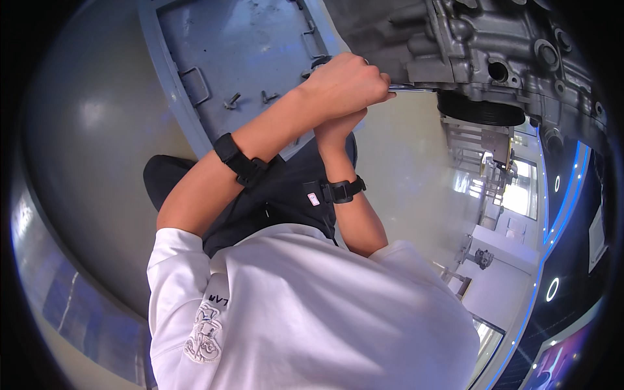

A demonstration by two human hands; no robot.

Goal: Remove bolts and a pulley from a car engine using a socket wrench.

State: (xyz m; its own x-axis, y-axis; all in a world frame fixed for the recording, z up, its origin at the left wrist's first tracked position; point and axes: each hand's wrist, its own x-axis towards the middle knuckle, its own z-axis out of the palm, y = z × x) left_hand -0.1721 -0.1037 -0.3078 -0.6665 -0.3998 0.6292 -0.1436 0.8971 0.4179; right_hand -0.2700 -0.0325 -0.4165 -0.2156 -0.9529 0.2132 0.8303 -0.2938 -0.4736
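Note:
My left hand is closed in a fist around a slim shiny metal tool. Its bare shaft sticks out of the fist to the right, and its far end reaches the underside of a grey cast-metal engine. The working end is too hidden to tell the tool's kind. Just below the left fist, touching it, is my right hand. It looks closed, with most of its fingers covered; what it grips does not show. A black ribbed pulley sits under the engine, right of the shaft.
A blue-grey metal tray with wire handles lies beyond my forearms. In it are a bolt, another bolt and a dark part beside my left hand. Benches and blue light strips stand at the right.

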